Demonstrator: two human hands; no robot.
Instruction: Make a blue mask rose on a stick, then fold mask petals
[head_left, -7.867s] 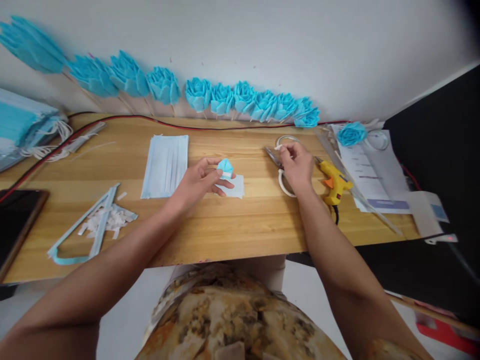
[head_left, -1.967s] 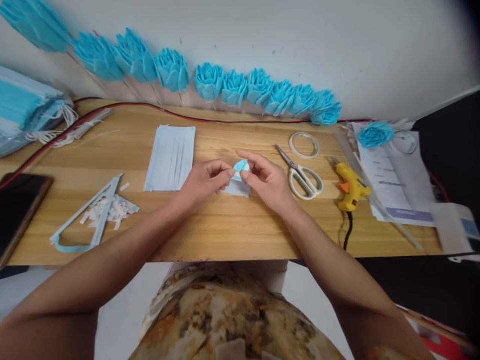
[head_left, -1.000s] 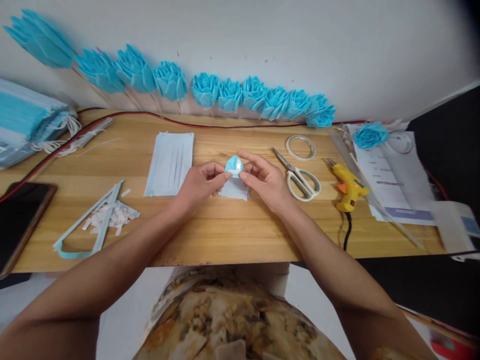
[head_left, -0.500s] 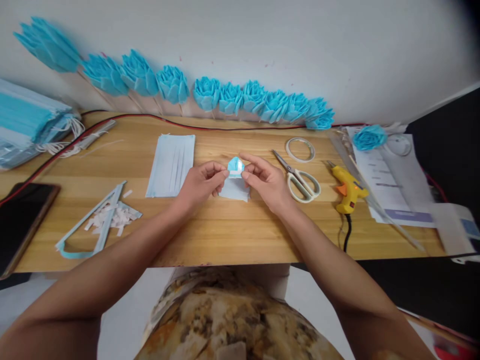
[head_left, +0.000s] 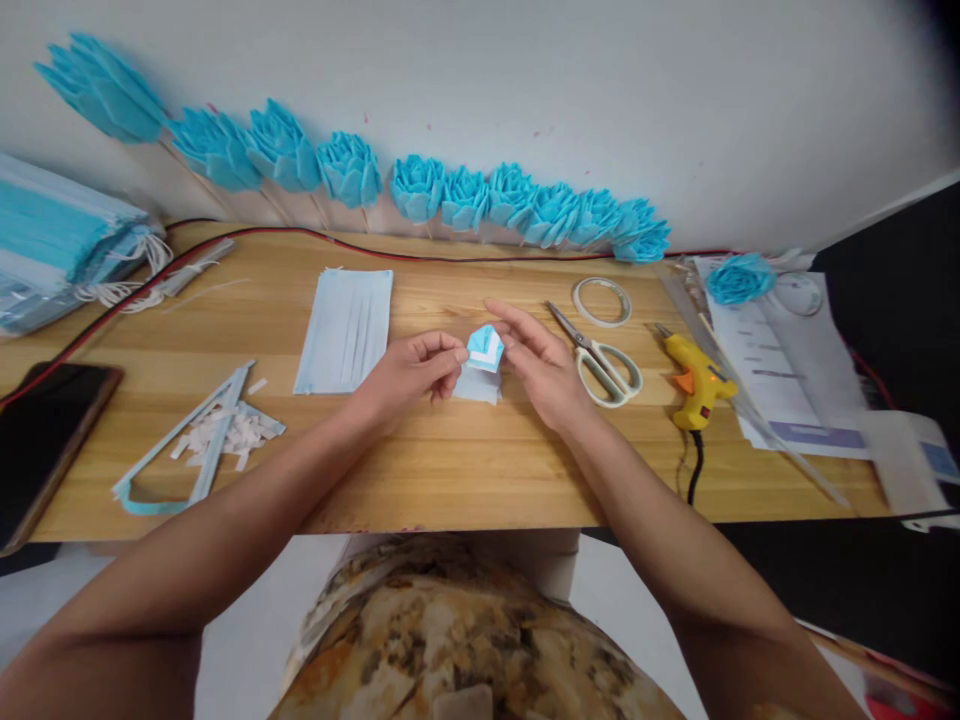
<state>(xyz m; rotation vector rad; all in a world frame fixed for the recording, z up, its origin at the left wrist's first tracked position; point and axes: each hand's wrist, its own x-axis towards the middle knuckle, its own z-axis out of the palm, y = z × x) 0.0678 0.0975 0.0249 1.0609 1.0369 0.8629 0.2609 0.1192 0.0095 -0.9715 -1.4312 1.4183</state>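
Between my hands, above the wooden table, is a small folded piece of blue and white mask fabric [head_left: 486,347]. My left hand [head_left: 421,372] pinches its left edge between thumb and finger. On its right side my right hand [head_left: 541,362] grips the edge with the thumb and a finger, the index finger extended above. Just beneath lies a pale blue fabric piece [head_left: 478,386] on the table. To the left, a flat stack of pale pleated mask sheets [head_left: 345,330] lies near my left hand. Scissors [head_left: 606,365] with pale handles rest right of my right hand.
Blue fabric flowers [head_left: 417,187] on sticks lean along the wall. A tape roll [head_left: 602,302] and yellow glue gun [head_left: 697,383] lie right, beside papers [head_left: 772,350]. Left are white scraps [head_left: 225,432], cut blue strips [head_left: 212,450], a phone [head_left: 52,440], a mask pile [head_left: 60,225] and a cable [head_left: 300,230].
The folded piece has shifted slightly right and turned, with its left part now folded over and more white showing. Both hands have moved a little with it.
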